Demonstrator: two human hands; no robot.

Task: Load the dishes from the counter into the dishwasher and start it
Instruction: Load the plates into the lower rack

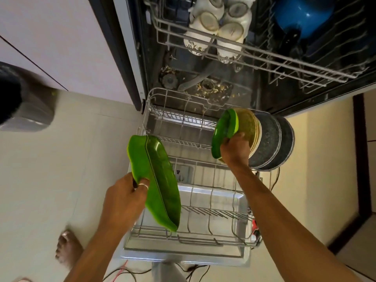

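Note:
My left hand (124, 197) grips a long green leaf-shaped platter (156, 184) by its edge, tilted on its side above the pulled-out lower rack (191, 239) of the open dishwasher. My right hand (234, 152) grips a stack of plates held on edge: a round green plate (222, 132) in front, a yellow-green plate (249, 124) behind it, then two dark speckled plates (270, 143). The stack hovers over the rack's far right side. The lower rack holds no dishes that I can see.
The upper rack (254, 55) holds several white cups (215, 23) upside down and a blue pot (303, 15). Food scraps lie around the tub's filter (207, 86). A grey bin (26, 102) stands left on the floor. My bare foot (67, 247) and cables (122, 271) are near the door.

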